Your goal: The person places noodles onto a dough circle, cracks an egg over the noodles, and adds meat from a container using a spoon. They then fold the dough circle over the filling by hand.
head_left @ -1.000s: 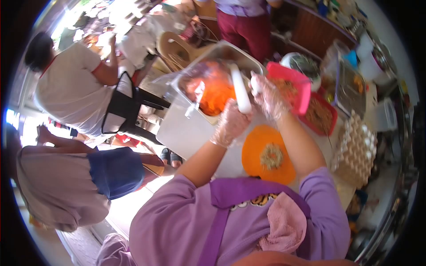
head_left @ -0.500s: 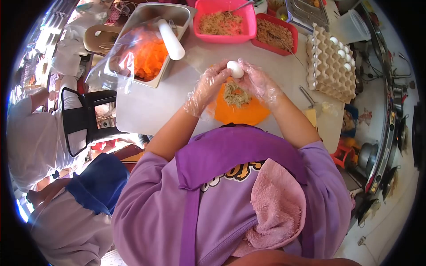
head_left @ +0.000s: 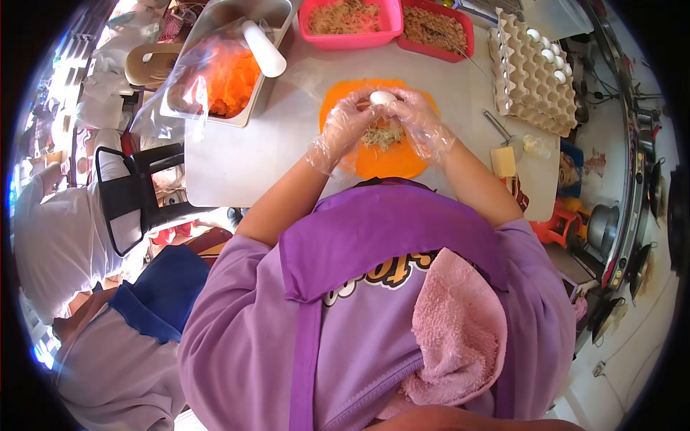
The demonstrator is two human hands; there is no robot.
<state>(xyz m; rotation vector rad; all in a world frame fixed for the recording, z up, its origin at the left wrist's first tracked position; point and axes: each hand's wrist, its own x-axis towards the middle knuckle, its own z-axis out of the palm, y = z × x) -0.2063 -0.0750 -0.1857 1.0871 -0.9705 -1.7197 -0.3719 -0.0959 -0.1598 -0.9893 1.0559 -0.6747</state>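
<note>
Both of my hands wear clear plastic gloves and meet over an orange sheet (head_left: 410, 164) that looks like dough, flat on the table. Between their fingers is a white egg (head_left: 382, 98), its lower side hidden by the thumbs. My left hand (head_left: 348, 123) closes on the egg from the left, and my right hand (head_left: 418, 121) from the right. Just below the fingers, pale shredded filling (head_left: 384, 136) lies in a small heap on the sheet, partly covered by my hands. Whether the eggshell is cracked I cannot see.
Beyond the sheet stand a pink tub (head_left: 351, 39) and a red tub (head_left: 435, 32) of crumbly filling. A metal pan (head_left: 259, 100) with orange mash is at left, egg trays (head_left: 532, 86) at right. A metal-handled tool (head_left: 497, 123) lies nearby. Another person (head_left: 57, 244) is at left.
The view has shifted slightly, so the table sits higher in the picture. My hands have drawn closer together around the egg, which now shows its long side across.
</note>
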